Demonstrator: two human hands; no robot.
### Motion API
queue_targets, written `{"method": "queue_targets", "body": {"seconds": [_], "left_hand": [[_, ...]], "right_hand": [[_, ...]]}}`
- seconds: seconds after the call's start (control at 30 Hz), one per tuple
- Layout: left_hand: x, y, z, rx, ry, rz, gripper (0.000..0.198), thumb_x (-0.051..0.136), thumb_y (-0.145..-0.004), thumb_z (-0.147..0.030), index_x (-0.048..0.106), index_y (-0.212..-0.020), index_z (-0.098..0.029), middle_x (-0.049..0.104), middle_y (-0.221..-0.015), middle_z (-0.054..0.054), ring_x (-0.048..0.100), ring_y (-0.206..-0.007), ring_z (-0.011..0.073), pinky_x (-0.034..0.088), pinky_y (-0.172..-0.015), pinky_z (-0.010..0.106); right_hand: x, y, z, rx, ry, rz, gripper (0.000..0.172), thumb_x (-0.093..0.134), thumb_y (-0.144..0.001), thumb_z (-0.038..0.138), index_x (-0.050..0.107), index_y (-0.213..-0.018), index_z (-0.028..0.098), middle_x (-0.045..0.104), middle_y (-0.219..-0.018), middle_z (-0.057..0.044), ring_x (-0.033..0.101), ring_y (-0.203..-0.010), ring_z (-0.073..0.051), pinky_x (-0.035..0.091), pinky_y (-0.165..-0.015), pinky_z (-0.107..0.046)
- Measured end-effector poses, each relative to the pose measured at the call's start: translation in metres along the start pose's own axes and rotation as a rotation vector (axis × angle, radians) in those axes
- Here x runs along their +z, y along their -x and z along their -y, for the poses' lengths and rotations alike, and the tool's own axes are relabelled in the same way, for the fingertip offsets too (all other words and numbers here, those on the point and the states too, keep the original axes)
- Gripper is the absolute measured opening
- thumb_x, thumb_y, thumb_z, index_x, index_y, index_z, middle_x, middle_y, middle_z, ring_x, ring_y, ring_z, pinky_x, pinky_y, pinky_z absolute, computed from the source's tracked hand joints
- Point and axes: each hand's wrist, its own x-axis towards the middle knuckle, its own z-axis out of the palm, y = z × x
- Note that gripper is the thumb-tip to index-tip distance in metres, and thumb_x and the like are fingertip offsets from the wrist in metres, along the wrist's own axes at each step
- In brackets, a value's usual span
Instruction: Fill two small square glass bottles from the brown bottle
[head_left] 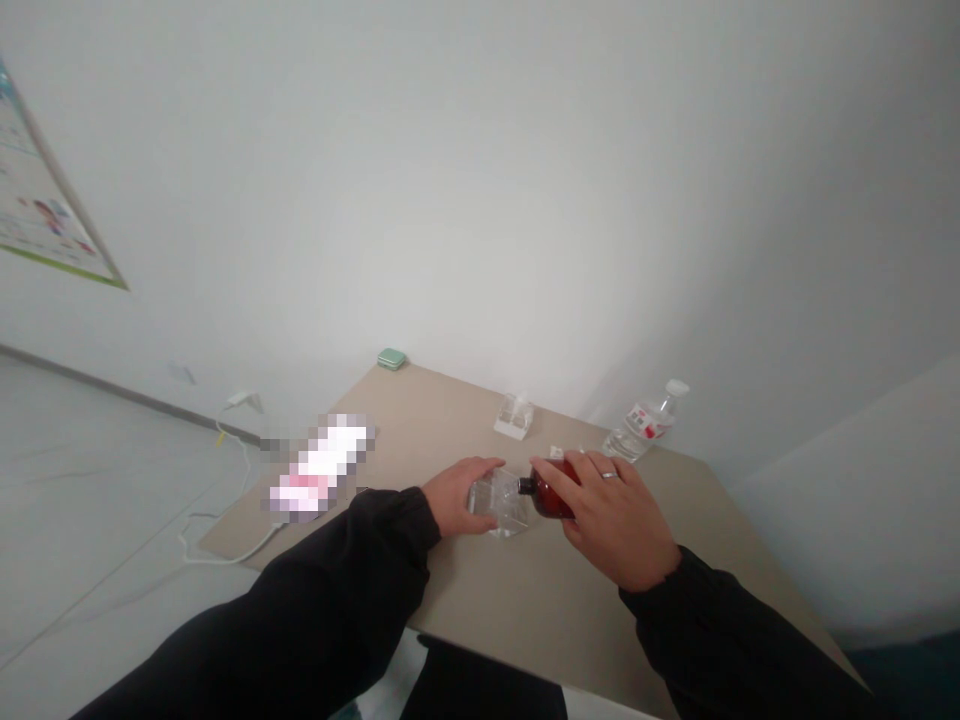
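My left hand (461, 497) is wrapped round the near-left side of a clear, angular container (508, 503) on the table. Thumb and fingers press against its sides. In my right hand (619, 515), which wears a ring, lies a dark red-brown bottle (551, 490), tilted almost flat. Its black neck (526, 486) points left and sits at the container's right side, over or close to the opening. Whether liquid runs from it I cannot make out. Farther back on the table stands a small clear holder (514, 415) with a whitish piece in it.
A water bottle (645, 425) with a white cap stands at the table's back right by the wall. On the left lies a lit phone (322, 468), blurred out, with a white cable (225, 560) hanging off the edge. A green case (391, 358) sits at the far corner of the beige table (480, 610).
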Motion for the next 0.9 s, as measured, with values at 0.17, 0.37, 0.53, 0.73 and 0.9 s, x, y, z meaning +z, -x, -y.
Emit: {"method": "queue_targets", "body": {"seconds": [0.17, 0.37, 0.53, 0.73, 0.9], "left_hand": [[0.0009, 0.0000, 0.0006, -0.003, -0.003, -0.005, 0.086, 0.079, -0.059, -0.031, 0.044, -0.136, -0.015, 0.056, -0.129, 0.013, 0.054, -0.117, 0.0294, 0.040, -0.107, 0.044], [0.0001, 0.0002, 0.0001, -0.013, 0.000, 0.003, 0.086, 0.079, -0.060, -0.031, 0.043, -0.136, -0.014, 0.056, -0.129, 0.014, 0.054, -0.117, 0.0294, 0.040, -0.107, 0.045], [-0.0010, -0.0002, -0.0007, -0.012, 0.007, 0.006, 0.086, 0.080, -0.059, -0.032, 0.043, -0.136, -0.015, 0.056, -0.130, 0.014, 0.054, -0.118, 0.0301, 0.039, -0.108, 0.046], [-0.0009, 0.0007, -0.0015, -0.012, -0.009, -0.006, 0.087, 0.081, -0.059, -0.030, 0.043, -0.136, -0.019, 0.058, -0.126, 0.011, 0.056, -0.114, 0.0293, 0.042, -0.105, 0.046], [-0.0009, 0.0002, -0.0007, -0.010, -0.008, -0.001, 0.087, 0.081, -0.058, -0.031, 0.043, -0.136, -0.017, 0.058, -0.126, 0.012, 0.056, -0.114, 0.0292, 0.041, -0.105, 0.046]], "right_hand": [[-0.0016, -0.0004, 0.0006, 0.002, -0.003, 0.010, 0.057, 0.061, -0.079, 0.022, 0.050, -0.134, 0.030, 0.061, -0.116, -0.009, 0.051, -0.104, -0.027, 0.030, -0.090, -0.040], [-0.0010, -0.0008, 0.0001, -0.011, -0.002, -0.004, 0.056, 0.061, -0.080, 0.022, 0.051, -0.134, 0.029, 0.060, -0.117, -0.010, 0.051, -0.105, -0.027, 0.031, -0.090, -0.041], [-0.0031, -0.0019, 0.0003, -0.025, 0.007, -0.010, 0.056, 0.061, -0.079, 0.022, 0.051, -0.133, 0.029, 0.061, -0.115, -0.010, 0.051, -0.104, -0.027, 0.031, -0.089, -0.040], [-0.0038, -0.0031, 0.0002, -0.029, 0.018, -0.014, 0.052, 0.058, -0.082, 0.020, 0.052, -0.133, 0.030, 0.061, -0.114, -0.010, 0.051, -0.103, -0.026, 0.031, -0.089, -0.040], [-0.0047, -0.0038, 0.0009, -0.028, 0.015, -0.003, 0.050, 0.056, -0.083, 0.020, 0.052, -0.133, 0.030, 0.062, -0.111, -0.010, 0.051, -0.102, -0.026, 0.031, -0.089, -0.041]]}}
